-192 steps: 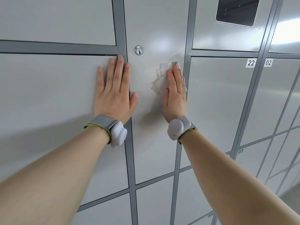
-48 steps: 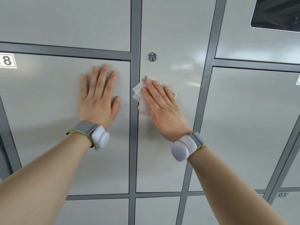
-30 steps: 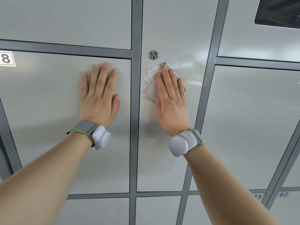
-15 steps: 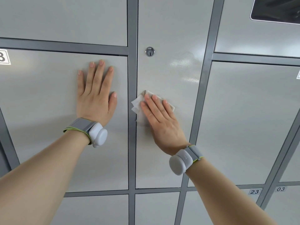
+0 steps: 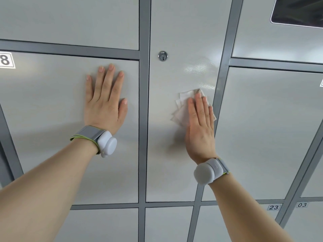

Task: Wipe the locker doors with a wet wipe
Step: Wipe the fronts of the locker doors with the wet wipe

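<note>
A tall narrow grey locker door (image 5: 167, 154) with a round keyhole lock (image 5: 162, 56) fills the middle of the view. My right hand (image 5: 201, 126) lies flat on its right side, pressing a folded white wet wipe (image 5: 181, 110) against the door near the right frame bar. The wipe sticks out above and to the left of my fingers. My left hand (image 5: 104, 102) rests flat with fingers spread on the neighbouring left door (image 5: 43, 119) and holds nothing. Wet streaks shine on the door above the wipe.
Dark grey frame bars (image 5: 144, 119) separate the doors. A dark screen panel (image 5: 297, 11) sits at the top right. Number labels show: an 8 (image 5: 5, 60) at the left, 23 (image 5: 273, 207) and 03 (image 5: 302, 205) at the lower right. Both wrists wear white band devices.
My right hand has slid the wipe from the left edge of the middle door across to its right side. My left hand has stayed flat on the left door.
</note>
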The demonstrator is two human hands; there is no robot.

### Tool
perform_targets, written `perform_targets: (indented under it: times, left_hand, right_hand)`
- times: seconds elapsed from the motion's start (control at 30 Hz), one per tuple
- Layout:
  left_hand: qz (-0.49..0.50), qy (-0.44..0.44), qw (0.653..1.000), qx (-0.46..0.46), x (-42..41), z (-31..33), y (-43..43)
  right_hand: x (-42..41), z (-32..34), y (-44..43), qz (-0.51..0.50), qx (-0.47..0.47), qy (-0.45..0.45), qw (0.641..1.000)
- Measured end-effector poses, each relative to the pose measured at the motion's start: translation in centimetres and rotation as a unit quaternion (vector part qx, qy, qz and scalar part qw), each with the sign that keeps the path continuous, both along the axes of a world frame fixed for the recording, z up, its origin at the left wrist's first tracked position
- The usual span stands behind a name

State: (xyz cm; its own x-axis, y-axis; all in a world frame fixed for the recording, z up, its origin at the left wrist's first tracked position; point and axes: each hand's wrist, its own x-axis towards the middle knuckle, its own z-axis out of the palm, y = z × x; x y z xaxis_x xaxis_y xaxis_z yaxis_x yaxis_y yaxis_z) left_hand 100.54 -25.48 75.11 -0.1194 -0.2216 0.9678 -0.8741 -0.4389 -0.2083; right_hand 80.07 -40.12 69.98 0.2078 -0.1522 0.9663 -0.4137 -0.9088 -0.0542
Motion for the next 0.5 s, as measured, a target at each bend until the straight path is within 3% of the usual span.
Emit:
perform_targets:
  times: [0.13, 0.5]
  left_hand:
    - [0.003, -0.003, 1.0, -0.002, 0.1, 0.0, -0.1]
    - [-0.001, 0.0, 1.0, -0.002, 0.0, -0.1, 0.0]
  right_hand:
    - [1.4, 1.1, 1.1, 0.006, 0.029, -0.015, 0.999]
    - [2.7, -0.2, 2.9, 0.053, -0.05, 0.109, 0.991]
